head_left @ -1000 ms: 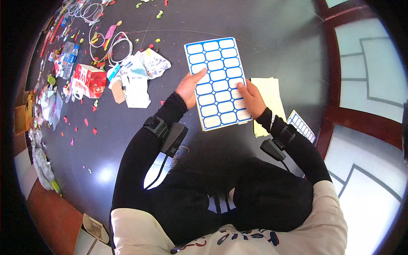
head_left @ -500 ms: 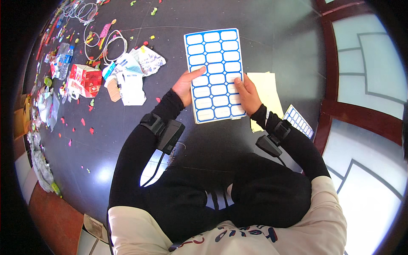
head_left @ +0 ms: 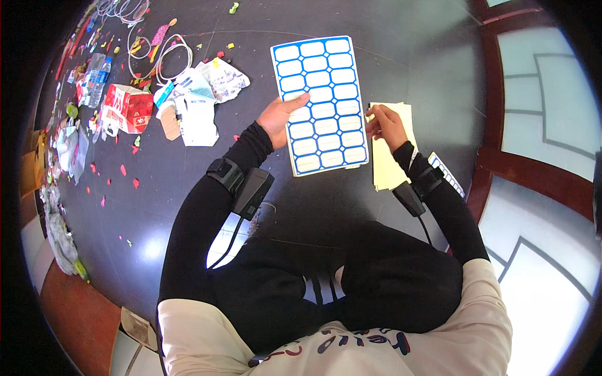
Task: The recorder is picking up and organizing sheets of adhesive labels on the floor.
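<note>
My left hand (head_left: 278, 121) grips the left edge of a stack of label sheets (head_left: 321, 133), its thumb lying on top. The labels are white rounded boxes framed in blue, and the stack is held up over the dark floor. My right hand (head_left: 390, 128) is just off the stack's right edge, fingers bent with a gap between them and nothing visible in them. Yellow paper (head_left: 386, 168) lies beneath that hand. Beside my right forearm, another blue-framed label sheet (head_left: 444, 172) is partly covered by the wrist device.
A red and white box (head_left: 130, 108), crumpled white packaging (head_left: 199, 124), coiled white cable (head_left: 175, 59) and plastic bottles (head_left: 99, 81) lie on the left. Coloured scraps are scattered among them. Brown-framed panels (head_left: 495, 150) stand along the right. My crossed legs (head_left: 389, 276) are close below.
My right hand has let go of the stack's right edge and moved slightly right, over the yellow paper. The stack stays in my left hand, tilted slightly differently.
</note>
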Demonstrator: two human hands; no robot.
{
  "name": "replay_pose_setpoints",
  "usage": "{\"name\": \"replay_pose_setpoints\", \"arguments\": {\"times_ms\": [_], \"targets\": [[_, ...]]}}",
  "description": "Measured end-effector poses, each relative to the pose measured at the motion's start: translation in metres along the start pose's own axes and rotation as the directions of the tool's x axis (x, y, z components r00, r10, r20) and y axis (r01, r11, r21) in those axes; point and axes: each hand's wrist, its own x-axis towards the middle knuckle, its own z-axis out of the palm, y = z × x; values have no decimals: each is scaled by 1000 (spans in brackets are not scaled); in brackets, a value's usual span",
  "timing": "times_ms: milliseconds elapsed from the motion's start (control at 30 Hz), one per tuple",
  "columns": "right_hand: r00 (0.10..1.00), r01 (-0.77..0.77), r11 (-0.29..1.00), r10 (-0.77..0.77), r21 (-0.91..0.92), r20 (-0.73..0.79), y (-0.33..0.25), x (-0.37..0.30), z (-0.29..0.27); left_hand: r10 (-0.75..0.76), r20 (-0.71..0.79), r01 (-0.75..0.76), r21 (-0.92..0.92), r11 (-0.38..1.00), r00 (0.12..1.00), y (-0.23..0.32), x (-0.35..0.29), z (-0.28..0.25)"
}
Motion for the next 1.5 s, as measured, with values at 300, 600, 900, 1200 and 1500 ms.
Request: {"name": "replay_pose_setpoints", "arguments": {"times_ms": [300, 600, 900, 1200, 1500], "targets": [[935, -321, 370, -19, -872, -353, 52, 14, -29, -12, 21, 13, -21, 1000, 1000, -3, 6, -3], [924, -375, 299, 49, -877, -378, 48, -1, -5, -33, 31, 33, 2, 999, 999, 0, 1, 0], [963, -267, 397, 87, -878, -254, 54, 9, -28, -41, 39, 41, 8, 999, 998, -1, 4, -6], [937, -128, 580, -195, -805, -290, 9, 2, -62, -20, 8, 20, -16, 1000, 1000, -1, -1, 0], [905, -25, 773, -252, -634, -343, -53, -8, -78, -11, -29, 9, -38, 999, 1000, -4, -1, 1]]}}
